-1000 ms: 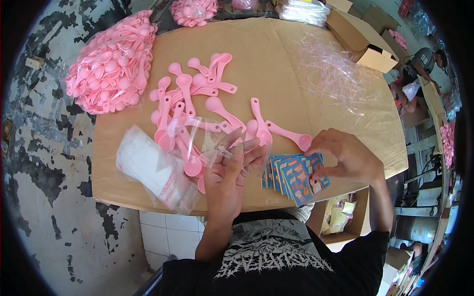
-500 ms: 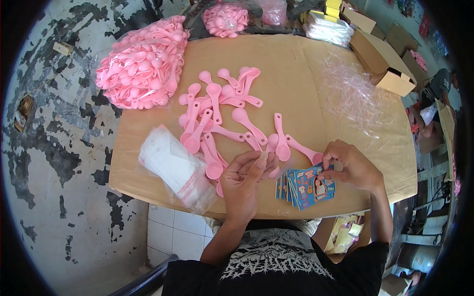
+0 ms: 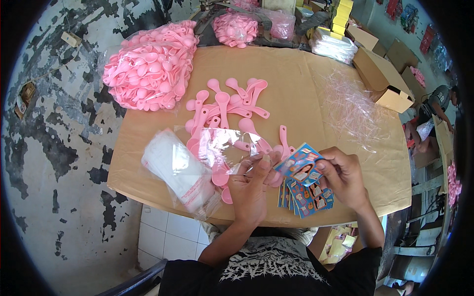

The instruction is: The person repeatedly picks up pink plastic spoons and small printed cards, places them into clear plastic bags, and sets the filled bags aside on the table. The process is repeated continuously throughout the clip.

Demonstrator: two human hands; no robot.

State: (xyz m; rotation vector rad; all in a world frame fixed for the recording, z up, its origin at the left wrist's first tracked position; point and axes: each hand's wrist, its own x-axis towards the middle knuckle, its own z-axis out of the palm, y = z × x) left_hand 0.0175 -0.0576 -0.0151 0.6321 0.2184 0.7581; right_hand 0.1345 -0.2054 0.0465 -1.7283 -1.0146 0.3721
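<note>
My left hand (image 3: 251, 190) pinches a clear plastic bag (image 3: 222, 148) by its edge; the shiny film stretches out leftward over the spoons. In my right hand (image 3: 340, 172) is a blue printed card (image 3: 301, 164), held between thumb and fingers, its left end close to my left fingertips. Beneath it lies a small fanned stack of the same blue cards (image 3: 311, 200). Pink plastic measuring spoons (image 3: 223, 106) are scattered loosely over the middle of the table. Left of my left hand rests a pile of flat clear bags (image 3: 173, 158).
The table (image 3: 286, 84) is covered in brown paper. At its far left sits a big bag of pink spoons (image 3: 148, 69). Clear plastic strips (image 3: 350, 111) lie at the right, beside an open cardboard box (image 3: 382, 79). Another person (image 3: 434, 106) is at the far right.
My right hand has lifted a card off the stack and brought it left toward my left hand. The clear bag now shows spread out from my left fingers.
</note>
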